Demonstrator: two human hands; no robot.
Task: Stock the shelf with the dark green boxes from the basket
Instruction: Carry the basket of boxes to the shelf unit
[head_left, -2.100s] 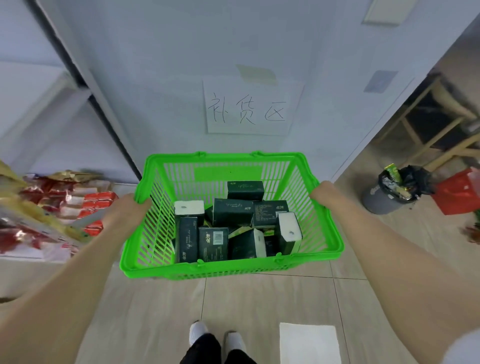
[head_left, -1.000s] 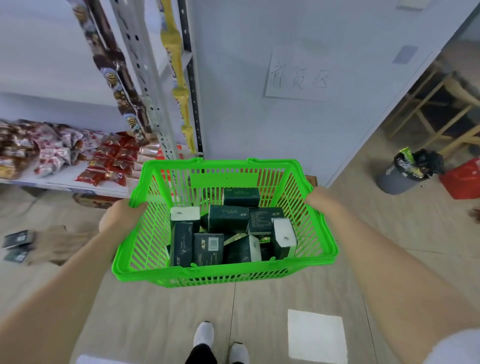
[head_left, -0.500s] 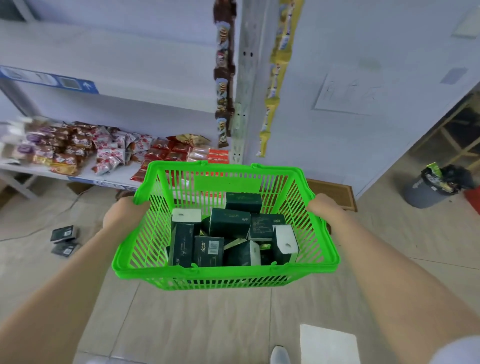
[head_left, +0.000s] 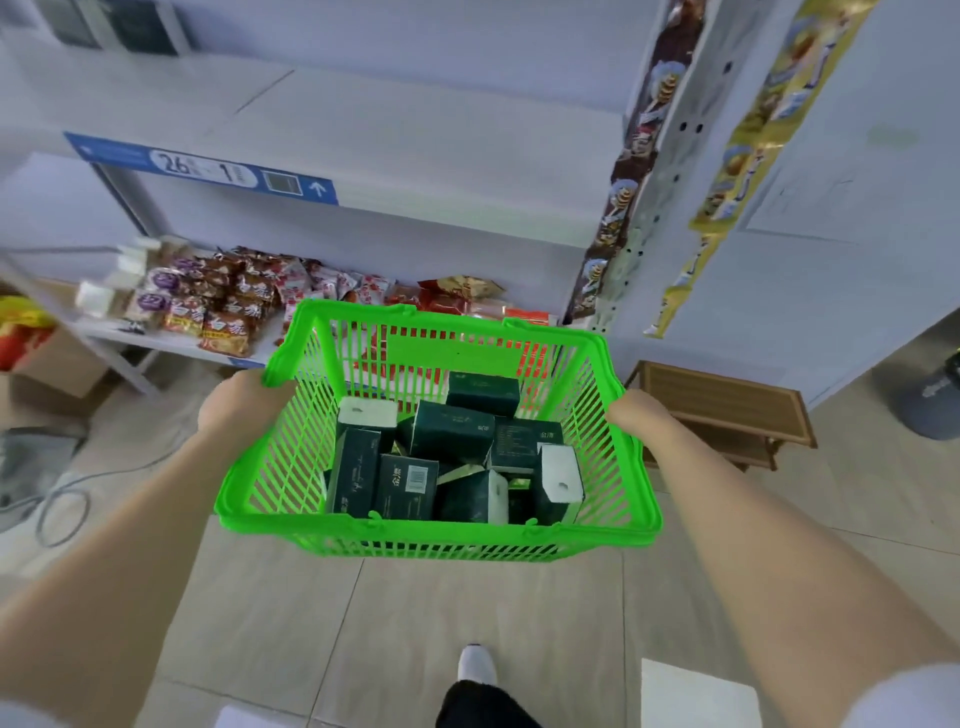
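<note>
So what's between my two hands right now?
The green basket, loaded with dark green boxes; left hand and right hand hold its side rims, in the head view.

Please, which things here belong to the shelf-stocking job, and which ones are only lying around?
Job:
- green basket, gripped by left hand and right hand
- dark green boxes inside it
- white shelf

Lying about:
- snack packets
- hanging snack strips
- low wooden stool
- grey bin

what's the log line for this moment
left grip: holds basket rim; right grip: holds basket rim; dark green boxes: in basket; shelf: ahead
</note>
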